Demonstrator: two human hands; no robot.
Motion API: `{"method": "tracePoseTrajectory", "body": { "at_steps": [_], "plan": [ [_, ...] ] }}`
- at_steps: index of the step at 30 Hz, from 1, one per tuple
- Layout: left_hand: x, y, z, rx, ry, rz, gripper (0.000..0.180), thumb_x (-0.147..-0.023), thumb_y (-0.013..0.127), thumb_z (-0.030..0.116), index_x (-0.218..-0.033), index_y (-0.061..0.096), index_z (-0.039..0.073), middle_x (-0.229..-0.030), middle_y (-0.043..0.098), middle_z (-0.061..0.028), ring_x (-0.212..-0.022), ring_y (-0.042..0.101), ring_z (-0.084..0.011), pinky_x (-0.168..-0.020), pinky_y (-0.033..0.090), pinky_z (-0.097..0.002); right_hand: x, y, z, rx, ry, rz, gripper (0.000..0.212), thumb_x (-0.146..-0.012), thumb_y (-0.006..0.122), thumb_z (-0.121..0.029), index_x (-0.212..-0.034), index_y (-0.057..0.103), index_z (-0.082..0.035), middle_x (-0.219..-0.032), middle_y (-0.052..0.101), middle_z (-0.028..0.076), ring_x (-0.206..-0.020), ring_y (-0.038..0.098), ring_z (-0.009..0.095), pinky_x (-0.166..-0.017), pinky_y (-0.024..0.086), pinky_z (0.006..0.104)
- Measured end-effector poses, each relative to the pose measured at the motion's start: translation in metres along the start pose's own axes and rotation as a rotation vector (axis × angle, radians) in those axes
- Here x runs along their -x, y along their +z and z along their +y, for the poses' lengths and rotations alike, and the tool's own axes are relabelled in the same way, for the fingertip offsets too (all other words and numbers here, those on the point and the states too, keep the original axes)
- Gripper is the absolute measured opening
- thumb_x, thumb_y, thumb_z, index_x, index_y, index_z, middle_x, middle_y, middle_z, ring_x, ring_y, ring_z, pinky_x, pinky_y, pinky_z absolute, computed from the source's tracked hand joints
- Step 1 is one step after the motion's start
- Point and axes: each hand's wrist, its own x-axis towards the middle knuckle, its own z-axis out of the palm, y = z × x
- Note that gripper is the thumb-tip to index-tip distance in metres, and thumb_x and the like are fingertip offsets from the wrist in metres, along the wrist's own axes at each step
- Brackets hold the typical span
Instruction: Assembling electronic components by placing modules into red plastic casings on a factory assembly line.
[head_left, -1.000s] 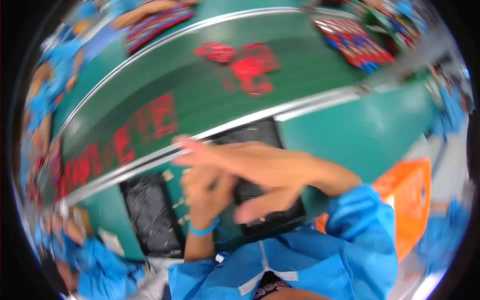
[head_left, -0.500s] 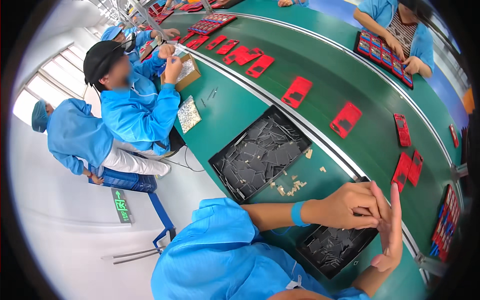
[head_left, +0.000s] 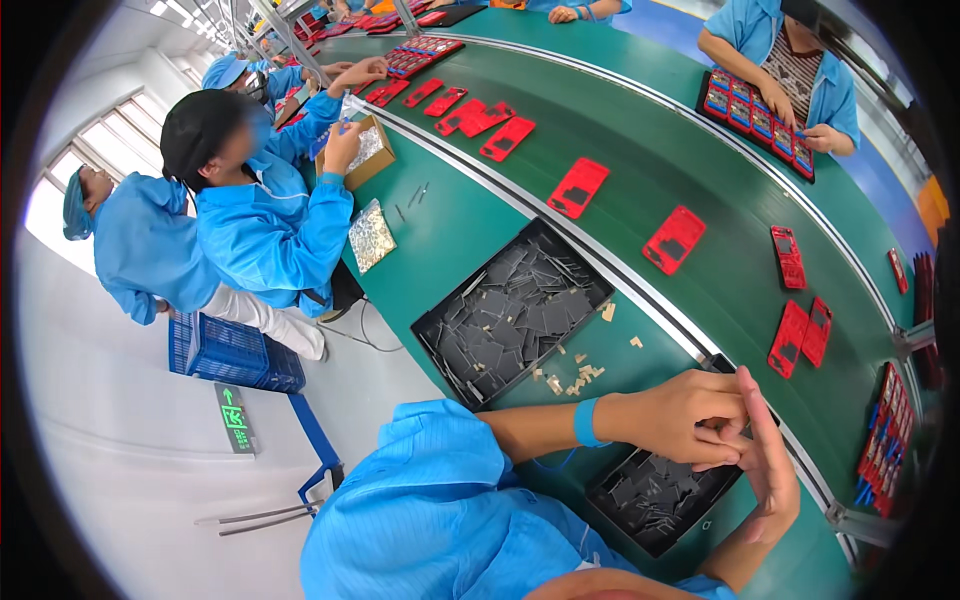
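My left hand (head_left: 672,415), with a blue band (head_left: 586,423) round the wrist, has its fingers curled in against my right hand. Whatever they hold, if anything, is hidden. My right hand (head_left: 768,462) is held upright with fingers stretched, its palm side towards the left fingertips. Below both hands sits a small black tray (head_left: 652,545) of thin dark grey flat pieces (head_left: 655,495). A larger black tray (head_left: 424,330) with many similar pieces (head_left: 520,310) stands to the left. Small tan pieces (head_left: 580,380) lie scattered on the green tabletop beside it.
Beyond a metal rail, red phone-shaped pieces (head_left: 675,240) lie on a green belt (head_left: 620,255). At far left a person in blue (head_left: 260,220) sits by a cardboard box (head_left: 370,155) and a clear bag (head_left: 372,237). Another person handles a filled tray (head_left: 758,118) across the belt.
The whole view has shifted slightly. My hands stay together, with the left fingers a little changed in their curl. The seated person's far hand has reached out towards the belt.
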Motion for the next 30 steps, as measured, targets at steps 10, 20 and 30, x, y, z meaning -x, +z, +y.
{"method": "tracePoseTrajectory", "body": {
  "at_steps": [10, 20, 30],
  "plan": [
    [-0.001, 0.004, 0.003, 0.135, -0.094, -0.132, 0.021, -0.080, 0.081, 0.010, -0.090, 0.063, 0.004, -0.089, 0.056, -0.0066, -0.078, 0.059, -0.0234, -0.064, 0.047, -0.0359, 0.005, -0.003, 0.005, -0.180, -0.003, -0.205, 0.137, -0.075, 0.085, -0.062, -0.156, 0.008, 0.018, -0.160, 0.015, 0.044, -0.145, 0.037, 0.052, -0.098, 0.054, 0.0541],
    [-0.007, 0.002, 0.006, 0.189, -0.053, -0.094, 0.020, -0.075, 0.078, 0.002, -0.084, 0.059, 0.003, -0.088, 0.053, -0.0081, -0.067, 0.056, -0.0231, -0.056, 0.044, -0.0340, -0.007, -0.024, 0.001, 0.054, 0.025, -0.414, 0.128, -0.077, 0.085, -0.060, -0.152, 0.022, 0.022, -0.151, 0.036, 0.045, -0.138, 0.048, 0.048, -0.102, 0.052, 0.0505],
    [-0.005, 0.010, 0.004, 0.106, -0.086, -0.089, 0.018, -0.075, 0.077, 0.003, -0.082, 0.061, 0.004, -0.088, 0.053, -0.0066, -0.065, 0.058, -0.0219, -0.054, 0.045, -0.0329, 0.007, -0.019, 0.015, -0.346, 0.064, -0.272, 0.129, -0.077, 0.086, -0.058, -0.152, 0.019, 0.023, -0.150, 0.030, 0.050, -0.141, 0.037, 0.059, -0.100, 0.050, 0.0626]
  ]
}}
